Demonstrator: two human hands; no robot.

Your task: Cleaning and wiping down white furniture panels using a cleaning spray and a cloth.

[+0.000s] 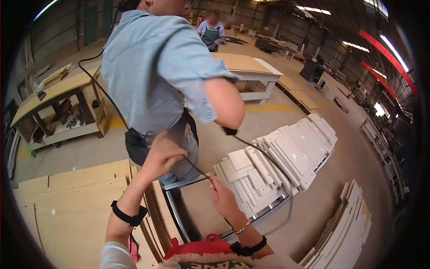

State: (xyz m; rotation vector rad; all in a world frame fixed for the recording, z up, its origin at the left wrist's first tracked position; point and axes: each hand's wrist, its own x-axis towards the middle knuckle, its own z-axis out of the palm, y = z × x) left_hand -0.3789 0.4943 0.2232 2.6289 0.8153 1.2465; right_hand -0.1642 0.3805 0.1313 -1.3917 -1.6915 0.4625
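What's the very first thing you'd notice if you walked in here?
Right up close stands a person in a light blue shirt, back turned, filling the upper middle of the view. Just below, the left hand and the right hand hold a thin black cable stretched between them. To the right, pale cut wooden panels lie fanned out in rows on a metal-framed cart.

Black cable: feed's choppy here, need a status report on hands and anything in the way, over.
Left hand and right hand pinch black cable, taut between them. Co-worker in blue shirt stands close ahead. White panels stacked right.
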